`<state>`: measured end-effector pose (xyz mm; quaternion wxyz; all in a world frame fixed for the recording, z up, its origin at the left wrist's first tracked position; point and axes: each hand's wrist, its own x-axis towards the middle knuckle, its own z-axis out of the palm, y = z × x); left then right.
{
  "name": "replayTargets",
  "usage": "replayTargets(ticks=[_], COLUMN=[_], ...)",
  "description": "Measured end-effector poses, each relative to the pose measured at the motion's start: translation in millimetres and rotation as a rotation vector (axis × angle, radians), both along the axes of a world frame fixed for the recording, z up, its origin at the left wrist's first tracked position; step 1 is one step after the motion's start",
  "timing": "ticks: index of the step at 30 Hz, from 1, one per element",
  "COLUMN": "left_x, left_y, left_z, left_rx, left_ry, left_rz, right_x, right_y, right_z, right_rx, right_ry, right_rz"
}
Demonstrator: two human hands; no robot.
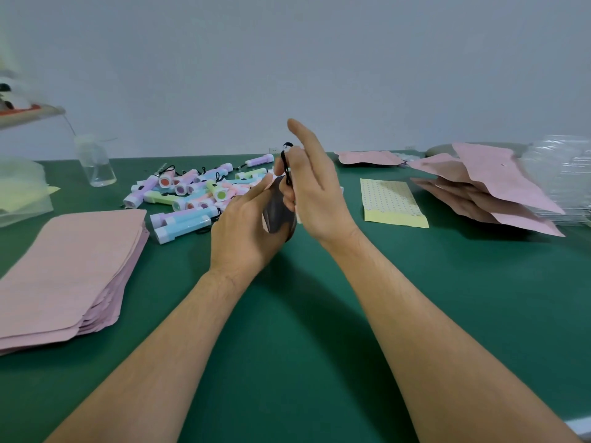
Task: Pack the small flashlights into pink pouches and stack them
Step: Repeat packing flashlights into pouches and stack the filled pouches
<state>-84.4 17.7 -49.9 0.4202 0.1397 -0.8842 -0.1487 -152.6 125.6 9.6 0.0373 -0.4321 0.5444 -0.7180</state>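
My left hand holds a pink pouch spread open at its mouth, so its dark inside shows. My right hand pinches the black cord of a small flashlight above that mouth; the flashlight's body is mostly hidden behind my fingers. A heap of pastel flashlights lies on the green table just left of my hands. A flat stack of empty pink pouches sits at the near left. Bulging pink pouches are piled at the far right.
A yellow dotted sticker sheet lies right of my hands. A clear glass flask stands at the back left, with clear plastic bags beside it. Clear plastic packaging is heaped at the right edge. A grey wall backs the table.
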Motion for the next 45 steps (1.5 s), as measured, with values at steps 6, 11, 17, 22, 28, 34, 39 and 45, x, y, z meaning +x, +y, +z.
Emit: replayTargets(ticks=[6,11,17,22,28,34,39,45], left_x=[2.3,1.7,3.9,5.4,3.3,2.6,4.8,2.3], left_y=[-0.1,-0.1,-0.9,6.3,15.9,13.8,2.3,0.2], left_z=[-2.1,-3.5,-0.5,4.6,10.5,10.6,7.3,6.5], left_rx=[0.096,0.208,0.356,0.318,0.209,0.000,-0.064,-0.078], left_ry=[-0.047,-0.069,-0.060,-0.010,-0.002,-0.064,-0.139,-0.148], left_rz=[-0.065,-0.054,-0.066,-0.091,-0.064,-0.007,0.053,0.051], right_x=[-4.5,-8.4,-14.1,-23.1,-16.9,-9.7,-11.6,1.7], right_y=[-1.6,4.3,8.2,18.5,11.5,9.0,22.7,14.7], right_z=[-6.5,-10.8,-15.8,-14.8,-15.1,-11.5,-14.3,-4.1], right_rx=[0.091,0.095,0.164,0.232,0.557,0.832,0.776,0.752], right_ry=[0.236,0.434,0.630,0.818,1.036,1.125,0.998,1.081], right_rz=[-0.145,-0.258,-0.370,-0.433,-0.429,-0.674,-0.348,-0.526])
